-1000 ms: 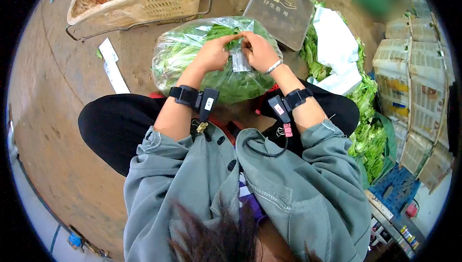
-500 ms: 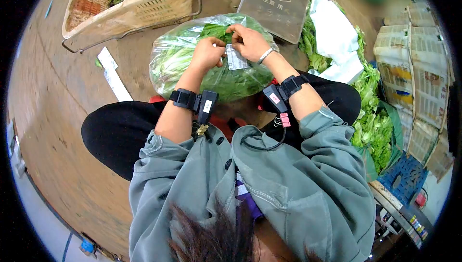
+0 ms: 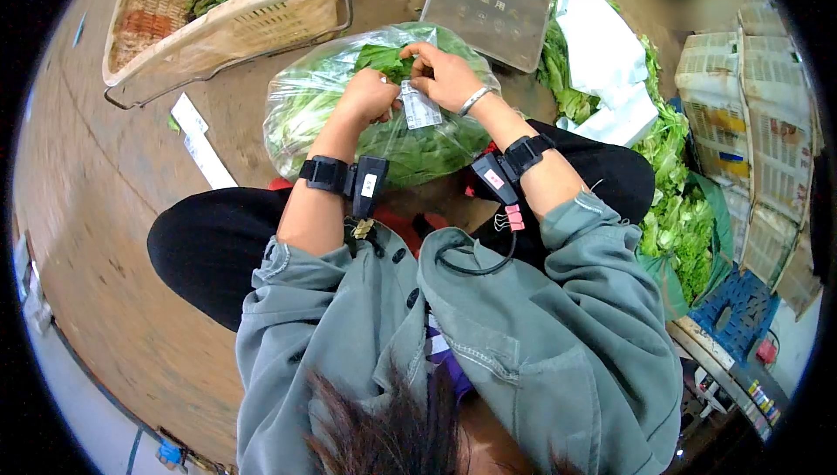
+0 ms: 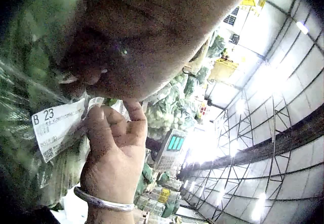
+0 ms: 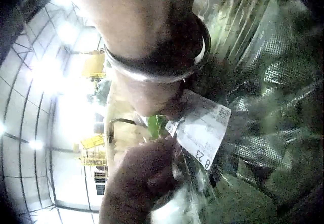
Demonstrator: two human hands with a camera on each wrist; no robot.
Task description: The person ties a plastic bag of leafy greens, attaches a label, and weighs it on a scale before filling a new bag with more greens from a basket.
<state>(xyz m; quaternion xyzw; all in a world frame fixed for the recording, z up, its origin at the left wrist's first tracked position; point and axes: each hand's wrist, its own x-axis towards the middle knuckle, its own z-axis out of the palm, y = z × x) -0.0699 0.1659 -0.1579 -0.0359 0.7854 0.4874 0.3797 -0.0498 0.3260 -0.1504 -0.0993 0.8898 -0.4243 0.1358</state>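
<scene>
A clear plastic bag (image 3: 305,117) full of leafy greens lies in front of my crossed legs. A white printed label (image 3: 420,109) marked B 23 hangs on its near side. My left hand (image 3: 370,96) has its fingers curled at the gathered plastic, left of the label. Close on the right, my right hand (image 3: 446,79) pinches the label's upper end with thumb and fingers, seen also in the left wrist view, where the label (image 4: 58,128) reaches its fingertips. Green leaves (image 3: 384,58) show between and beyond the hands. The left fingertips are partly hidden.
A pale plastic basket (image 3: 253,26) of greens with a metal handle stands at the far left. A flat metal scale (image 3: 488,4) lies beyond the bag. At right are heaped lettuce (image 3: 676,239), white sheets (image 3: 602,47) and stacked crates (image 3: 715,109). Paper strips (image 3: 205,148) lie left.
My hands have drawn apart from touching fingertips; the left moved slightly down and left, the right slightly left. The label now hangs more openly between them. The view has shifted slightly.
</scene>
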